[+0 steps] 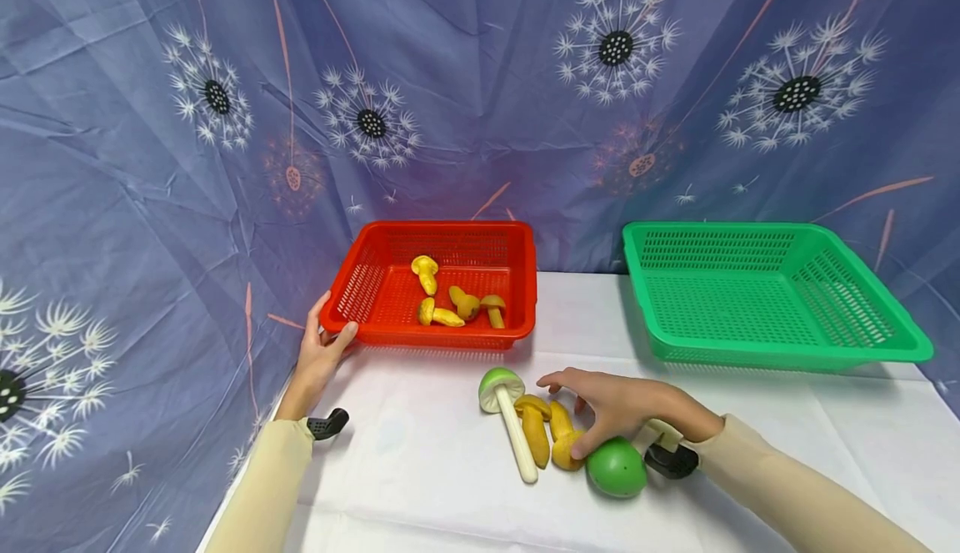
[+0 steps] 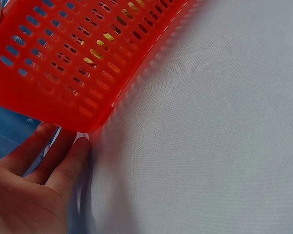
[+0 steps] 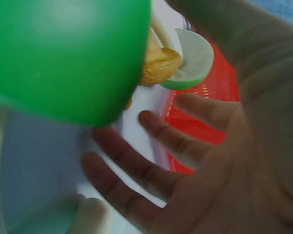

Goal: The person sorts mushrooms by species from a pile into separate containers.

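Note:
My left hand (image 1: 318, 361) holds the front left corner of a red basket (image 1: 427, 336), thumb at the rim and fingers outside; in the left wrist view the fingers (image 2: 71, 161) meet its lower corner. Several yellow toy mushrooms (image 1: 424, 273) lie inside. Above the table, my right hand (image 1: 615, 403) hovers with spread fingers, holding nothing. Under its thumb is a yellow mushroom (image 1: 562, 432), with another yellow mushroom (image 1: 535, 432) to the left. Beyond that lies a green-capped mushroom (image 1: 513, 428) with a long white stem. A second green-capped mushroom (image 1: 617, 467) sits below the wrist, its stem partly hidden.
At the back right stands a green basket (image 1: 757, 353) with slotted walls. A white cloth (image 1: 420, 470) covers the table. Blue curtains (image 1: 480, 103) with a dandelion print hang behind and at the left. Each wrist wears a black device (image 1: 328, 425).

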A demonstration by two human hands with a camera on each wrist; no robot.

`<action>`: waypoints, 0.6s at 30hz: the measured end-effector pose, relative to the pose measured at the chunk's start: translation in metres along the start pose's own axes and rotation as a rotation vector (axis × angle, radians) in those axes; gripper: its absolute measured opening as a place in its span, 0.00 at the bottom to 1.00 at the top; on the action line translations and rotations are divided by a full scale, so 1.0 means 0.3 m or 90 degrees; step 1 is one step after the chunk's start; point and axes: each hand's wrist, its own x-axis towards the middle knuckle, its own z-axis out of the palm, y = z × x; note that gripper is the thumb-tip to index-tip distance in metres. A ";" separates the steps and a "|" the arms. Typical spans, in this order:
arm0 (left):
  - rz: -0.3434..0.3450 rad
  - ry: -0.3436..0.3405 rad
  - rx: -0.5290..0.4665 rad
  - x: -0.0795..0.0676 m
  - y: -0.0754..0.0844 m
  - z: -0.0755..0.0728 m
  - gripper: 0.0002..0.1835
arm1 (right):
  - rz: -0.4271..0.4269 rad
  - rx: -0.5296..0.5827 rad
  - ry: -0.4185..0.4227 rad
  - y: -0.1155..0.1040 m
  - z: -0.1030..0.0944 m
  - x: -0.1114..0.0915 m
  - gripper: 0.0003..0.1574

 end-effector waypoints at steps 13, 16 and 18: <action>0.004 0.001 0.002 0.001 0.001 0.003 0.45 | 0.027 -0.061 -0.048 0.003 0.021 0.028 0.54; 0.000 0.000 0.002 0.000 0.004 0.004 0.45 | 0.037 -0.068 -0.047 0.003 0.023 0.035 0.51; -0.001 -0.001 0.002 -0.002 0.005 0.003 0.45 | 0.039 -0.072 -0.044 0.001 0.024 0.038 0.50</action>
